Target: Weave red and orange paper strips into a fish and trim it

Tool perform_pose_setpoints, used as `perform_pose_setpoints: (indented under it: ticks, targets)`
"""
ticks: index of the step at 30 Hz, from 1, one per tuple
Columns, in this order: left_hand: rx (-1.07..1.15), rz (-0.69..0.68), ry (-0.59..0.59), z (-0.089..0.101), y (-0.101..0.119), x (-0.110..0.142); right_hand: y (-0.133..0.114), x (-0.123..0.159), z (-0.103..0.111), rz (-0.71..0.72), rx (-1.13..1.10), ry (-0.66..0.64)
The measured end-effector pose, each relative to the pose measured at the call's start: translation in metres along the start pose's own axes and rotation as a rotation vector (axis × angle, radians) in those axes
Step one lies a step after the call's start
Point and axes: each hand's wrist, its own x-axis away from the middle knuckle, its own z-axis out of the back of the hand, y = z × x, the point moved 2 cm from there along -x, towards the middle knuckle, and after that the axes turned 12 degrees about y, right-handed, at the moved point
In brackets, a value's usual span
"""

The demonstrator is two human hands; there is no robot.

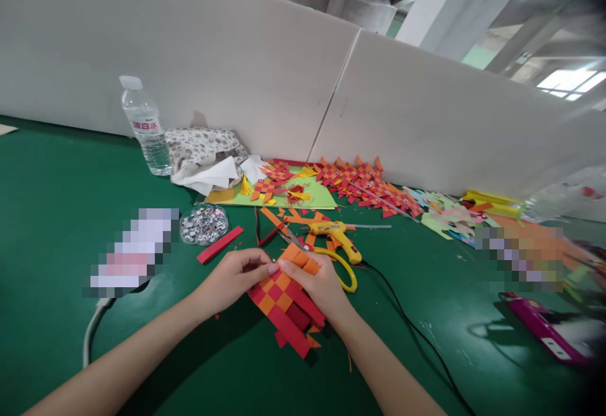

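Between my hands is a woven piece of red and orange paper strips (277, 295), checkered in the middle with loose red strip ends hanging toward me. My left hand (239, 277) pinches its upper left edge. My right hand (319, 280) grips the upper right side, thumb on top near the left fingertips. Just beyond the right hand lie yellow-handled scissors (349, 280), partly hidden by that hand. A yellow glue gun (336, 236) with a black cord rests behind them. Orange paper scraps (303, 220) lie around the glue gun, and a red strip (220, 244) lies left of them.
A clear container of googly eyes (204, 225) and a blurred-out phone (135, 249) on a cable are to the left. A water bottle (146, 125) and a patterned pouch (203, 151) stand by the white partition (227, 43). Woven paper fish (364, 182) pile up at the back.
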Motion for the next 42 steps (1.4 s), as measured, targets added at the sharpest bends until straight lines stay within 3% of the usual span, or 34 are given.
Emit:
perform_pose_setpoints:
  ticks: [5, 9, 13, 17, 21, 29, 36, 42]
  targets:
    - [-0.007, 0.005, 0.065, 0.004, -0.001, -0.003, 0.000, -0.006, 0.004, 0.002, -0.125, 0.060]
    - [0.035, 0.090, 0.026, 0.004, -0.005, -0.003, 0.003, -0.009, 0.006, 0.049, -0.082, 0.127]
    - [-0.005, 0.070, -0.050, 0.002, -0.006, -0.002, 0.002, -0.007, 0.003, 0.137, 0.029, 0.085]
    - [0.014, 0.089, -0.031, 0.002, -0.006, -0.002, -0.001, -0.007, 0.003, 0.072, -0.034, 0.034]
    - [0.106, 0.162, -0.021, 0.002, -0.006, -0.003, -0.001, -0.009, 0.007, 0.060, -0.052, 0.066]
    - [0.172, 0.291, -0.117, -0.001, -0.008, 0.002, -0.002, -0.006, 0.002, 0.074, -0.047, 0.045]
    - [0.242, 0.251, -0.091, -0.002, -0.008, 0.002, -0.001, -0.004, 0.001, 0.097, 0.043, 0.003]
    - [0.336, 0.275, 0.070, 0.002, -0.010, -0.002, -0.001, -0.007, 0.005, 0.117, 0.100, -0.024]
